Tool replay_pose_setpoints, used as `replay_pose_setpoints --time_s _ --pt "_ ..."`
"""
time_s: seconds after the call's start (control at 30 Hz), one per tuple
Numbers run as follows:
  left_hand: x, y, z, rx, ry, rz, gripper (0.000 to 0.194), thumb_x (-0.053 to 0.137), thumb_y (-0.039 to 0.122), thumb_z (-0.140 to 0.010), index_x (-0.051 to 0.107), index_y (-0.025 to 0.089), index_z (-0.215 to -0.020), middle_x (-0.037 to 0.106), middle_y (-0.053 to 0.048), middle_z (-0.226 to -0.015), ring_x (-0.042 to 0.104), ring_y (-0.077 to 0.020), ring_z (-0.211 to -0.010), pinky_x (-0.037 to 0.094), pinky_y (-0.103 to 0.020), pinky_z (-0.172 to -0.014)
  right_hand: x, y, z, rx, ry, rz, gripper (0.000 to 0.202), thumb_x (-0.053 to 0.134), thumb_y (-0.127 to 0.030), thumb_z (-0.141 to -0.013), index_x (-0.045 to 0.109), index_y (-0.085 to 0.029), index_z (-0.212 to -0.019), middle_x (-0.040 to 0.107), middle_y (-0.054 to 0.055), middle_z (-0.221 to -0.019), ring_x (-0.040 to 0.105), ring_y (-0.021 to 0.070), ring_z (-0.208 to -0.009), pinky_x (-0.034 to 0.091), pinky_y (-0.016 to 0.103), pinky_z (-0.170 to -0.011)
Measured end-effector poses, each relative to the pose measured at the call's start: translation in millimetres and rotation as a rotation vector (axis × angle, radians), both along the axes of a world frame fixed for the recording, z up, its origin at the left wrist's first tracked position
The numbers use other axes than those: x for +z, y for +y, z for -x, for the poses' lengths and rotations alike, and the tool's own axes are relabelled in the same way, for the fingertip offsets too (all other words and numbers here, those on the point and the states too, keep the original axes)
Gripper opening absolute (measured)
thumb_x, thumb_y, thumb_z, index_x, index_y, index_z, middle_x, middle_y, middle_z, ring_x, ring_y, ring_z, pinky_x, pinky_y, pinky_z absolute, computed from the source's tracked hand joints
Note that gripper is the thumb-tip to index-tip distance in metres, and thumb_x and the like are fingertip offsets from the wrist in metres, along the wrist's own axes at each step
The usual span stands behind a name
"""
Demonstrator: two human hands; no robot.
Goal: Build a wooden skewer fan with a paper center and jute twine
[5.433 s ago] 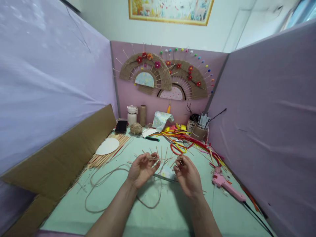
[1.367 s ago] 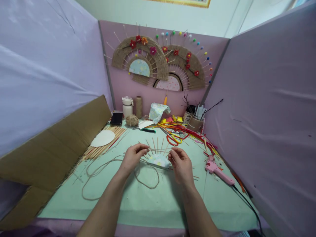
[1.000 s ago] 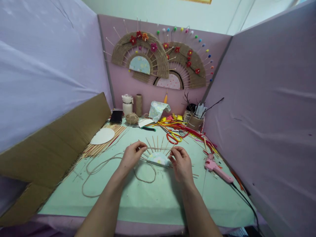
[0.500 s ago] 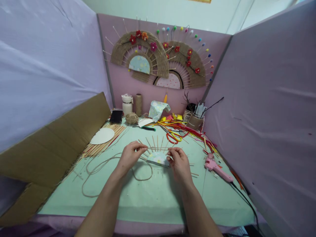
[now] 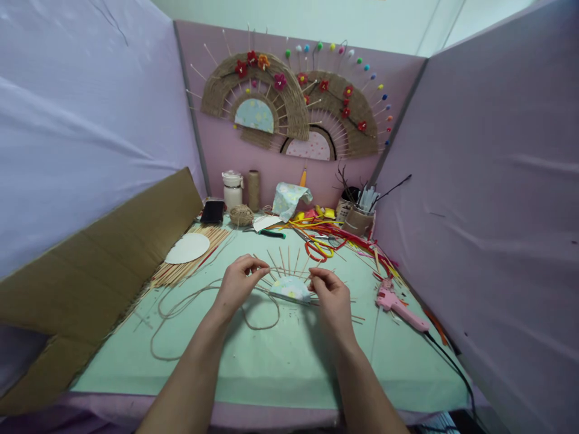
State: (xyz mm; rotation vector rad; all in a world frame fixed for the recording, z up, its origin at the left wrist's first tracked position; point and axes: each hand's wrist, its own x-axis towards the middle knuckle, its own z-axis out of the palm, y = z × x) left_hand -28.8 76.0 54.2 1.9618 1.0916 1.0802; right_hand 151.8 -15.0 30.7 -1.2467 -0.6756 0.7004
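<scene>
The fan (image 5: 290, 290) lies on the bench (image 5: 271, 367) between both hands, long flat side running left to right, sticks (image 5: 289, 260) pointing far. The left hand (image 5: 239, 282) pinches string (image 5: 262, 328). The right hand (image 5: 332, 292), nearer, curls; I can't tell if it pinches.

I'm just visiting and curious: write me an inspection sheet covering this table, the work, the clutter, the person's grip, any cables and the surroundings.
Surface: pale green cloth, small scraps on it.
Work: half-round patterned piece with thin sticks fanning out; twine looped beside it.
Clutter: twine ball, green-handled tool, stick bundle under a white card, pink glue gun.
Grip: left hand pinches twine above the sticks; right hand has fingers curled at the opposite side, contents too small to tell.
Cables: black cord from the glue gun toward the table's near right corner.
Surroundings: pink back panel bearing two fan-shaped decorations; purple side panels.
</scene>
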Motion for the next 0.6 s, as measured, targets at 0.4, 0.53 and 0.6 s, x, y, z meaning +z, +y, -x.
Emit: replay_pose_setpoints --time_s 0.4,0.53,0.6 --pt "-23.6 -5 7 -0.222 0.307 0.032 0.019 0.057 0.033 -0.082 0.068 0.019 -0.076 0.067 -0.003 -0.078 0.058 -0.0177 -0.073 0.042 -0.03 -0.069 -30.0 -42 -18 0.023 -0.773 0.156 0.023 0.05 -0.021 -0.083 0.073 -0.02 -0.085 0.075 0.006 -0.086 0.068 0.0223 -0.081 0.05 0.034 -0.077" --pt "-29.8 -10 8 -0.224 0.397 0.048 0.019 0.056 0.033 -0.082 0.068 0.019 -0.076 0.068 -0.004 -0.078 0.059 -0.0196 -0.075 0.042 -0.031 -0.07 -42.0 -52 -19 0.048 -0.916 0.217 0.024 0.048 -0.019 -0.086 0.072 -0.019 -0.089 0.075 0.008 -0.09 0.068 0.0247 -0.086 0.049 0.037 -0.08" --pt "-31.3 -10 7 -0.209 0.426 0.031 0.019 0.054 0.032 -0.082 0.068 0.019 -0.077 0.068 -0.004 -0.08 0.06 -0.0206 -0.078 0.042 -0.032 -0.073 -44.3 -52 -18 0.053 -0.961 0.227 0.022 0.048 -0.018 -0.087 0.071 -0.018 -0.089 0.074 0.008 -0.09 0.067 0.0252 -0.085 0.048 0.037 -0.08"
